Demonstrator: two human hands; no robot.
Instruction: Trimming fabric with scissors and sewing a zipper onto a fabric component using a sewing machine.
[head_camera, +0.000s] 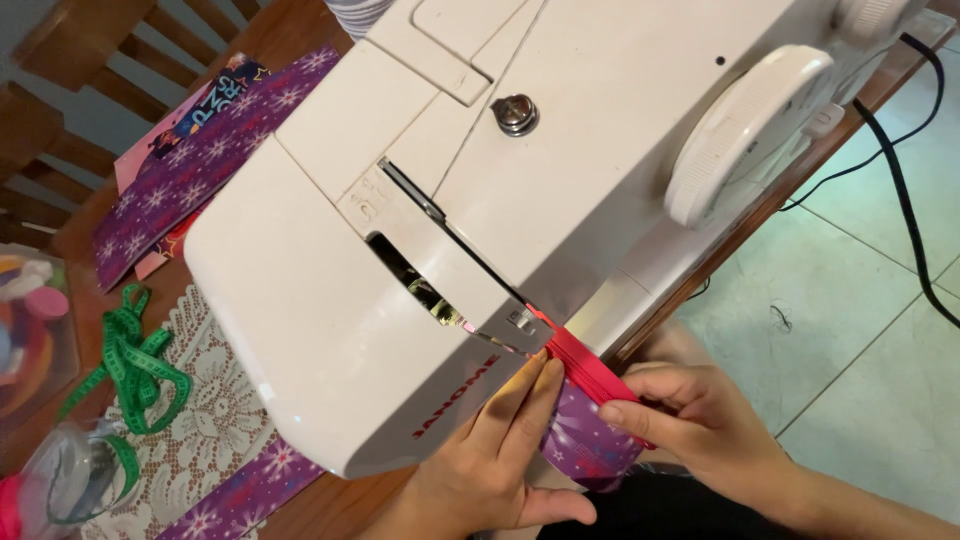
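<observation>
Wooden table (330, 505); purple starred fabric (590, 440), red edge.

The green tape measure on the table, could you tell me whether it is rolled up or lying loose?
Lying loose: the green tape measure sprawls in open loops across the lace cloth, not rolled.

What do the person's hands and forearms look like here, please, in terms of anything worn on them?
Both the left hand and the right hand are bare: no gloves, rings, watch or bracelet show. The forearms are uncovered as far as the frame reaches, with no sleeve in view. Fingernails look short and unpainted.
</observation>
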